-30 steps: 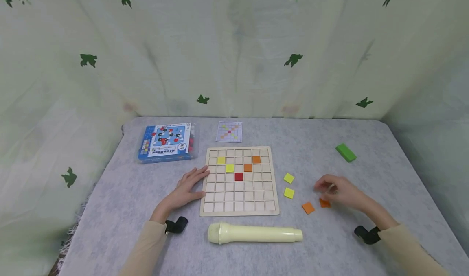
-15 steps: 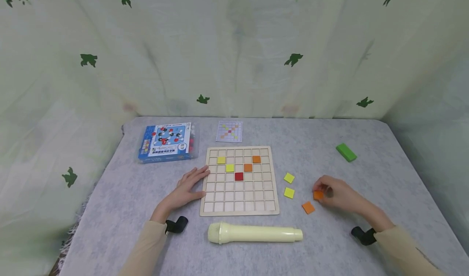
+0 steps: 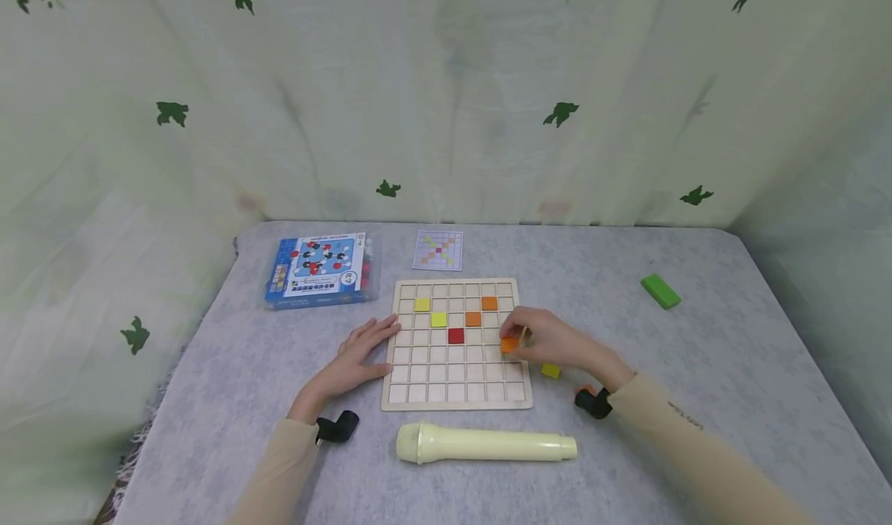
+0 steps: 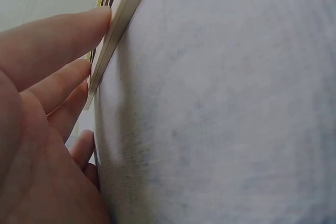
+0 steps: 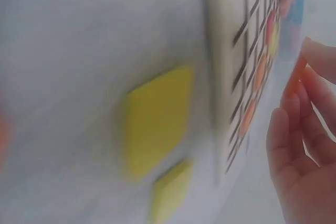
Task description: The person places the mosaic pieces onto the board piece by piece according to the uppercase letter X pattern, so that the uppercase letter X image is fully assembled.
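A wooden grid board lies mid-table, with yellow, orange and red square tiles set in its upper cells. My left hand rests against the board's left edge, fingers spread; the left wrist view shows the fingertips touching the wooden rim. Between thumb and fingers my right hand pinches an orange tile above the board's right side. In the right wrist view the pinched orange tile appears edge-on, apart from the board. Two yellow tiles, one a large yellow tile, lie just right of the board.
A patterned card lies behind the board. A blue boxed set is at back left, a green block at right. A cream microphone lies in front. Another orange tile is partly hidden by the right wrist camera.
My right hand picked up an orange tile from the table and carried it left to above the board's right side. The left hand stayed in place.
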{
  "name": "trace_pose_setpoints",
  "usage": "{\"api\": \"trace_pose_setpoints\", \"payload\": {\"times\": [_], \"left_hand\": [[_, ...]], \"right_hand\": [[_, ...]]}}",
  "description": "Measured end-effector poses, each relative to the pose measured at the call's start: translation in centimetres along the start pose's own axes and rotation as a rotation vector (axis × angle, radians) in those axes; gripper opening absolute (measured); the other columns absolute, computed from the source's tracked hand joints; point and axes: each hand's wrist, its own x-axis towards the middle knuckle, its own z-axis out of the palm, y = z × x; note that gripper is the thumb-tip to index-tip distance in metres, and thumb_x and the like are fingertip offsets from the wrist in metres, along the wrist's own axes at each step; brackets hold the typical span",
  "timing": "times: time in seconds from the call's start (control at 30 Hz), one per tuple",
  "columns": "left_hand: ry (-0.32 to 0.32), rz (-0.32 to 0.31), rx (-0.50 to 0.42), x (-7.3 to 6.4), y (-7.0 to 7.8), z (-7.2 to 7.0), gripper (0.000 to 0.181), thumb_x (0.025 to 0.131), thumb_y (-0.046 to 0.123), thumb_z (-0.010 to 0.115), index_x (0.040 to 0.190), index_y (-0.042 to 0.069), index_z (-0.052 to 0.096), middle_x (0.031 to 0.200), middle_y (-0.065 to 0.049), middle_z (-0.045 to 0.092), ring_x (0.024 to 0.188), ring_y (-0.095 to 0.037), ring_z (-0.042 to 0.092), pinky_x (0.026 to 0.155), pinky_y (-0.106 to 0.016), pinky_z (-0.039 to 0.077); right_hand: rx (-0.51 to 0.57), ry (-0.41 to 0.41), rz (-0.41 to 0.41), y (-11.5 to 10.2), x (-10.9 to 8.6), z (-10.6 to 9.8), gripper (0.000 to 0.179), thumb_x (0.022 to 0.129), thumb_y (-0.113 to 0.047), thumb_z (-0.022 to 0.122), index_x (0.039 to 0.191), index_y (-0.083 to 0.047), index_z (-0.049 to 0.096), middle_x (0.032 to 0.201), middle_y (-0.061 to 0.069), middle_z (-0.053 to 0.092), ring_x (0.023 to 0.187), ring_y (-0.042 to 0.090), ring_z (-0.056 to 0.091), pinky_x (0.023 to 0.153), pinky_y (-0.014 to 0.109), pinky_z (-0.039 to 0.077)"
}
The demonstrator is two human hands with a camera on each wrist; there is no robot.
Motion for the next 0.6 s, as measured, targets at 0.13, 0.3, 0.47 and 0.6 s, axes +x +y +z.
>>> {"api": "trace_pose_setpoints", "payload": {"times": [0.13, 0.3, 0.47, 0.6], "left_hand": [[0.005, 0.007, -0.001, 0.0, -0.1, 0.0, 0.065, 0.089, 0.015, 0.066, 0.147, 0.006, 0.037, 0.157, -0.009, 0.020, 0.143, -0.037, 0.003, 0.105, -0.064, 0.004], [0.004, -0.002, 0.000, 0.0, -0.1, 0.0, 0.065, 0.090, 0.015, 0.065, 0.148, 0.007, 0.037, 0.157, -0.008, 0.020, 0.143, -0.037, 0.002, 0.105, -0.064, 0.004], [-0.003, -0.018, 0.000, 0.0, -0.1, 0.1, 0.065, 0.090, 0.014, 0.065, 0.148, 0.009, 0.037, 0.158, -0.006, 0.020, 0.143, -0.035, 0.002, 0.106, -0.064, 0.004], [-0.002, -0.023, -0.006, 0.0, -0.1, 0.1, 0.065, 0.090, 0.015, 0.066, 0.148, 0.009, 0.037, 0.158, -0.006, 0.020, 0.143, -0.035, 0.002, 0.106, -0.064, 0.004]], "right_hand": [[-0.009, -0.050, -0.051, -1.5, 3.4, 1.5, 0.018, 0.083, -0.005, 0.071, 0.098, -0.011, 0.064, 0.096, -0.005, 0.061, 0.086, 0.014, 0.057, 0.076, 0.027, 0.049], [-0.040, -0.108, -0.132, -3.0, 6.4, 3.4, 0.016, 0.083, -0.005, 0.071, 0.097, -0.010, 0.065, 0.094, -0.003, 0.059, 0.085, 0.013, 0.055, 0.076, 0.025, 0.047], [-0.113, -0.150, -0.142, -3.8, 8.1, 5.0, 0.015, 0.082, -0.007, 0.073, 0.094, -0.010, 0.065, 0.090, -0.002, 0.057, 0.080, 0.012, 0.050, 0.074, 0.024, 0.044], [-0.179, -0.156, -0.137, -4.3, 8.8, 5.7, 0.016, 0.081, -0.007, 0.075, 0.092, -0.010, 0.064, 0.089, -0.003, 0.057, 0.080, 0.012, 0.048, 0.075, 0.024, 0.042]]}}
